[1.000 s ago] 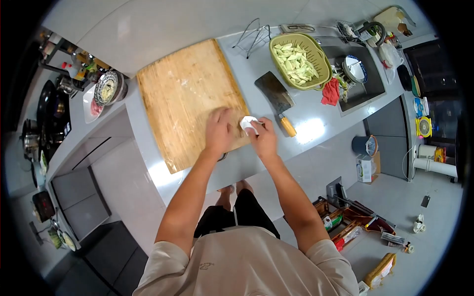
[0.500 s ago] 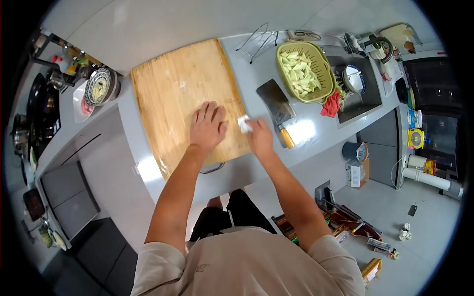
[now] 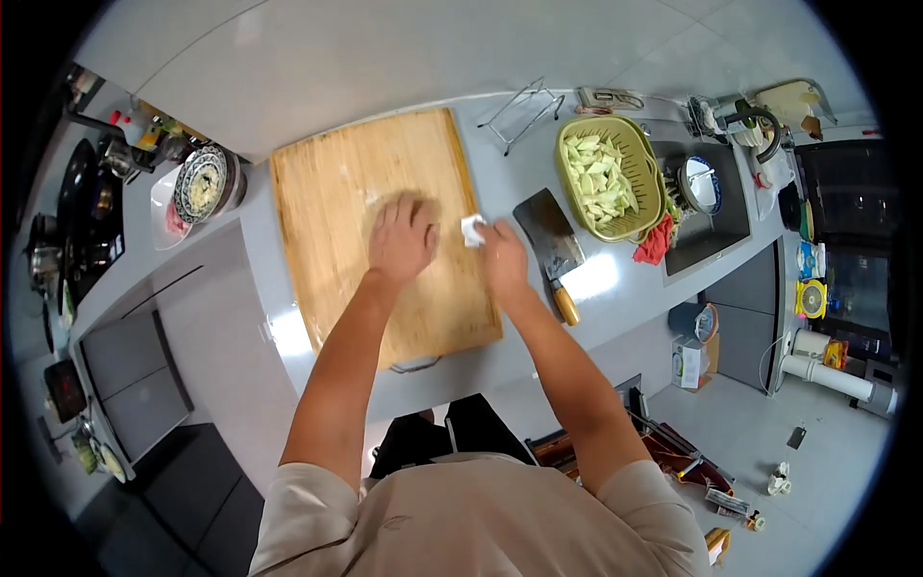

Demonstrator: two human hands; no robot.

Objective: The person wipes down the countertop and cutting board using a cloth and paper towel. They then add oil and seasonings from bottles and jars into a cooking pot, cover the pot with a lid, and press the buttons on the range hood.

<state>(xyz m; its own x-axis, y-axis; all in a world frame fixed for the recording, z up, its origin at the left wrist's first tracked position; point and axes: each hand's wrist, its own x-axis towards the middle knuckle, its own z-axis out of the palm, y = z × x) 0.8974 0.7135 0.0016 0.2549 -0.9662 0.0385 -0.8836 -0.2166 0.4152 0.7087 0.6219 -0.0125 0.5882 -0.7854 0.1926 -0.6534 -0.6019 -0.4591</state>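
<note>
A large wooden cutting board (image 3: 327,221) lies on the grey counter. My left hand (image 3: 404,238) rests over the middle of it, fingers stretched out and slightly smeared by motion. My right hand (image 3: 505,258) pinches a crumpled white piece of tissue (image 3: 472,231) at the board's right edge. To the right of that hand lies a cleaver (image 3: 548,231) with a dark blade and a wooden handle. Pale smudges show on the board's surface near my left fingertips.
A green basket (image 3: 646,192) of cut pale-green vegetable pieces stands beside the sink (image 3: 716,236), with a red cloth (image 3: 654,240) at its corner. A wire rack (image 3: 522,115) stands at the wall. On the left are a patterned bowl (image 3: 219,168) and a stove (image 3: 106,231).
The view has shifted, so the counter things sit lower in it. Both hands are farther up the board, toward the wall. The tissue stays in my right hand.
</note>
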